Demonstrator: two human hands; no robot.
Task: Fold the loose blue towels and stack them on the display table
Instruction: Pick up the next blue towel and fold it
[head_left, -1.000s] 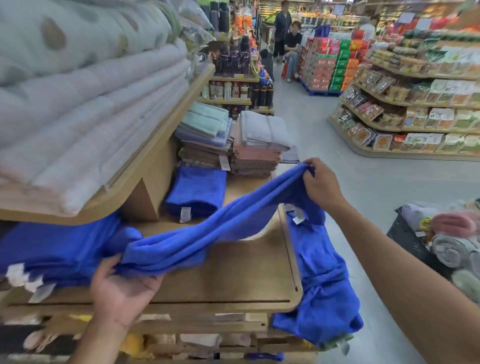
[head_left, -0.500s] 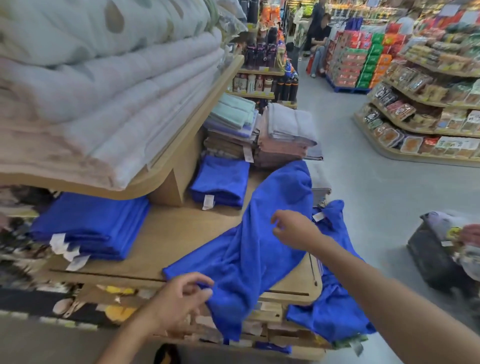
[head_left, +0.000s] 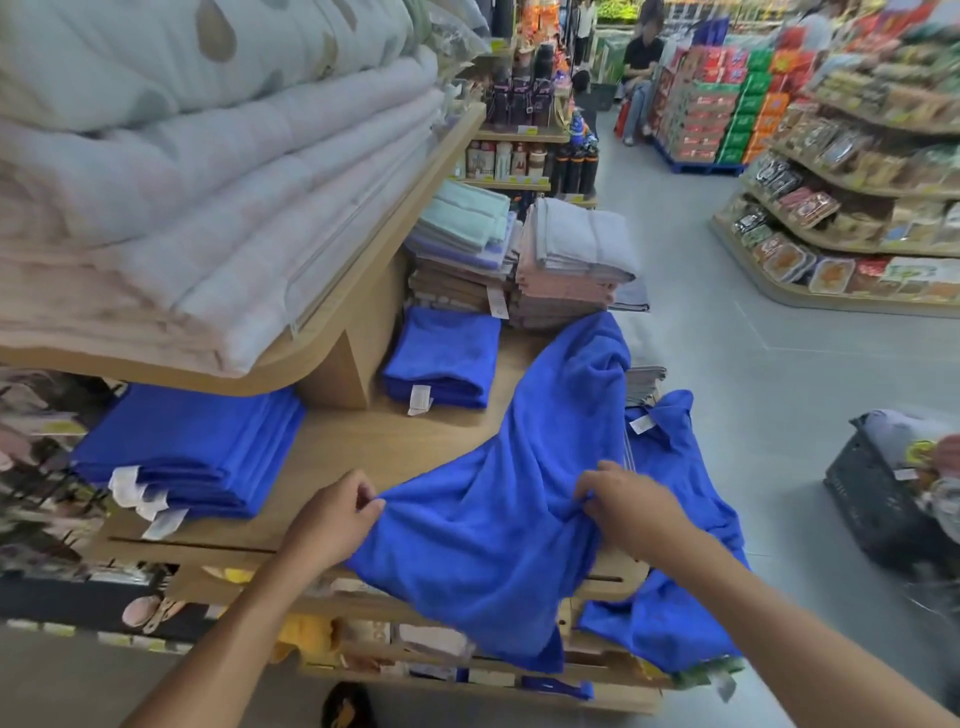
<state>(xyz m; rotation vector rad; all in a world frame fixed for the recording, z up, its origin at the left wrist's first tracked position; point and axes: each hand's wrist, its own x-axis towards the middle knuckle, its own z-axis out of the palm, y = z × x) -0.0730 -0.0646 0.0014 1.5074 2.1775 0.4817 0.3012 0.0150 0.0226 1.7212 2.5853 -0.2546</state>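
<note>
A loose blue towel (head_left: 519, 467) lies spread over the wooden display table (head_left: 374, 441), its near end hanging over the front edge. My left hand (head_left: 332, 514) pinches its left edge. My right hand (head_left: 623, 499) grips a bunched fold on its right side. A second loose blue towel (head_left: 670, 613) hangs off the table's right corner. A stack of folded blue towels (head_left: 192, 452) with white tags sits at the left under the upper shelf. One folded blue towel (head_left: 441, 358) lies further back.
Thick pale quilts (head_left: 208, 171) fill the upper shelf at left. Stacks of grey, pink, green and brown towels (head_left: 524, 260) stand at the table's back. A black crate (head_left: 883, 499) of rolled goods sits on the floor at right. Snack shelves and a person are down the aisle.
The towel was stretched in the air between both hands; now it lies on the table. Both hands came down and took hold of its near part at left and right.
</note>
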